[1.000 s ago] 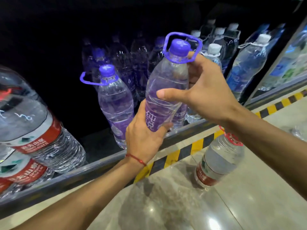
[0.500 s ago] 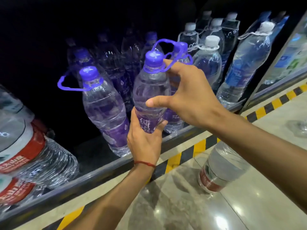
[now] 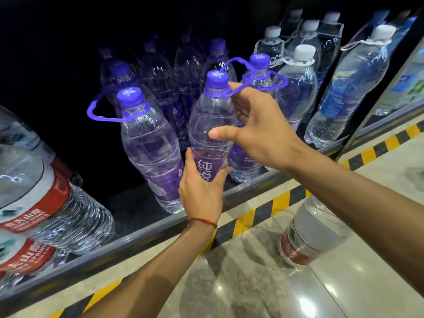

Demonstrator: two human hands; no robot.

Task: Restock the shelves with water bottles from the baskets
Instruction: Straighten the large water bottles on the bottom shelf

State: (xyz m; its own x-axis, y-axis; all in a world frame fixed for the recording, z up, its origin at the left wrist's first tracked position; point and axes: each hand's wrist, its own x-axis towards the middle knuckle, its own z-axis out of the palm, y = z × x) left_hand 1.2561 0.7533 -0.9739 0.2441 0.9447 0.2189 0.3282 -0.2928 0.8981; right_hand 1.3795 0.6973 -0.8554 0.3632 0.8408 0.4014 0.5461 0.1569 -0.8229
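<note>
Both left hand [image 3: 202, 193] and right hand [image 3: 263, 129] grip purple bottle [image 3: 211, 111]; shelf lip [image 3: 137, 237] below.

"纯悦" on held purple bottle [image 3: 207, 131] label

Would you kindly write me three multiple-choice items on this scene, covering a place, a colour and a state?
1. Where is the red-labelled bottle at lower right? A. on the shelf B. on the floor C. in a basket
2. What colour is the cap of the held bottle? A. white B. red C. purple
3. What is the left hand doing? A. gripping the held bottle's lower body B. hanging idle C. twisting a cap
Answers: B, it stands on tiles outside the striped edge; C, the cap matches the purple label; A, its fingers curl round the label.
</note>
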